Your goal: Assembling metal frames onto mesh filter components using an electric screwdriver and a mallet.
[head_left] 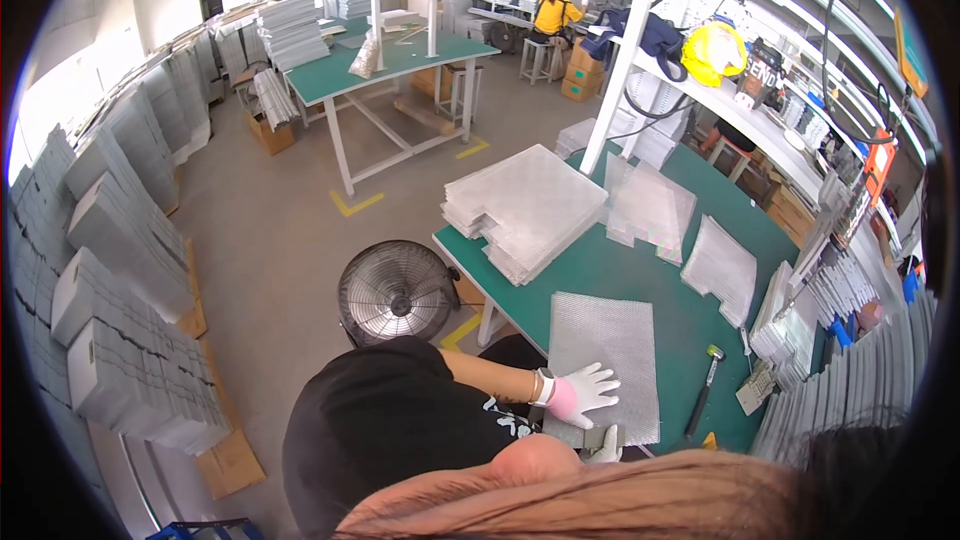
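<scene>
A grey metal mesh sheet (603, 340) lies flat on the green-topped table in front of me. My left hand (585, 395), in a white glove with a pink cuff, presses on the sheet's left part with its fingers spread; it is open. Close below it, at the sheet's near edge, is my right hand (608, 447), also in a white glove and mostly hidden. Its visible fingers close against a small flat grey block (596, 437), whose kind I cannot make out. To the right of the sheet lies a hammer (706, 392) with a black handle and a yellow-green head.
A stack of mesh panels (525, 202) sits at the table's far left corner. Thinner mesh pieces (650, 205) and a notched pile (722, 268) lie farther right. A calculator (755, 390) is beyond the hammer. A round floor fan (397, 292) stands left; a person (555, 15) sits far back.
</scene>
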The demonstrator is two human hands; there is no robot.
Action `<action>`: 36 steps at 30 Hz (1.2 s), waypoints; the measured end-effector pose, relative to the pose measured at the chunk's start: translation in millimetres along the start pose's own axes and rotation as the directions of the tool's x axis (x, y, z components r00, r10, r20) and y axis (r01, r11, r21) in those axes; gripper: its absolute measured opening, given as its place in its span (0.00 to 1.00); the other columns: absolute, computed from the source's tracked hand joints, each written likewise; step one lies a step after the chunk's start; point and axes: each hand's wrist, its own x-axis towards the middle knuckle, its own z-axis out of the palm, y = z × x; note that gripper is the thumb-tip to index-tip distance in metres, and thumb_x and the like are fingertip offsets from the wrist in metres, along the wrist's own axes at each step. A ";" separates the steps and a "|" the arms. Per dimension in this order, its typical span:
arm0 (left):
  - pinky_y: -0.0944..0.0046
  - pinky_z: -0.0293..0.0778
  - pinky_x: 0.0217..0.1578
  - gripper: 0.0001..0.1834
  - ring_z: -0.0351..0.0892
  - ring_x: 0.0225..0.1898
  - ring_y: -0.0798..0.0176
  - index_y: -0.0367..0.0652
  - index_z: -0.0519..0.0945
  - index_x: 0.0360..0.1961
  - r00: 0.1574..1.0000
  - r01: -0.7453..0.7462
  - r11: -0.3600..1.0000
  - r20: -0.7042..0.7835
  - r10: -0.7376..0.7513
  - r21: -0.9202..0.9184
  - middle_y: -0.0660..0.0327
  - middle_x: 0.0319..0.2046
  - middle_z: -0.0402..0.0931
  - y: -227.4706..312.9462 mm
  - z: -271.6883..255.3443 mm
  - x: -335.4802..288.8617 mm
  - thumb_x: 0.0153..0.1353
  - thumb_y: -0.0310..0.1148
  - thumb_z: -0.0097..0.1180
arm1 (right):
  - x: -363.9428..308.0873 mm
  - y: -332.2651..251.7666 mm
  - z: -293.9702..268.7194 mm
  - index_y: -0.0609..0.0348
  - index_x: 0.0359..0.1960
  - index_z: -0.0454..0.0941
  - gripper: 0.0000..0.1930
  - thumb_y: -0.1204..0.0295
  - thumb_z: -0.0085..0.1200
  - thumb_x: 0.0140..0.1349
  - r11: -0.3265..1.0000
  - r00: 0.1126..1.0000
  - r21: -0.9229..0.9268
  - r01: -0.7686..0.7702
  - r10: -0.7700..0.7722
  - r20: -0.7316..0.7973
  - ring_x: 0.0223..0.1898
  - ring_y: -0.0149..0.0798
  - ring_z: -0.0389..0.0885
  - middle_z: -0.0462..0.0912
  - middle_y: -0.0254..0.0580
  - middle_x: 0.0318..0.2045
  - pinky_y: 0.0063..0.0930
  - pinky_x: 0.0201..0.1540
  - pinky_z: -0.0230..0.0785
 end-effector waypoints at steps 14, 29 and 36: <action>0.38 0.51 0.67 0.34 0.56 0.70 0.41 0.44 0.71 0.62 0.994 0.002 0.995 -0.113 0.009 0.104 0.48 0.66 0.62 -6.9 0.1 1.2 0.60 0.52 0.55 | 11.5 -70.7 31.2 0.62 0.61 0.71 0.28 0.56 0.56 0.67 0.732 0.809 0.362 -0.577 0.573 0.132 0.45 0.36 0.80 0.80 0.48 0.50 0.31 0.46 0.76; 0.33 0.49 0.66 0.44 0.55 0.67 0.32 0.37 0.69 0.62 0.995 -0.101 0.989 0.015 0.100 0.106 0.41 0.65 0.62 -38.1 -36.8 29.1 0.48 0.53 0.64 | -71.6 -83.9 -157.4 0.64 0.51 0.78 0.23 0.73 0.60 0.51 0.457 0.622 -0.787 -0.415 -0.489 -0.612 0.51 0.57 0.77 0.81 0.55 0.46 0.47 0.58 0.68; 0.37 0.48 0.69 0.37 0.57 0.68 0.38 0.36 0.69 0.62 0.981 -0.193 0.979 0.004 0.193 -0.071 0.43 0.65 0.64 -100.2 -28.2 77.1 0.53 0.44 0.60 | -224.9 107.3 -367.4 0.62 0.43 0.83 0.22 0.54 0.57 0.62 0.871 0.669 0.307 -0.384 0.492 -0.557 0.29 0.36 0.83 0.85 0.43 0.26 0.33 0.36 0.74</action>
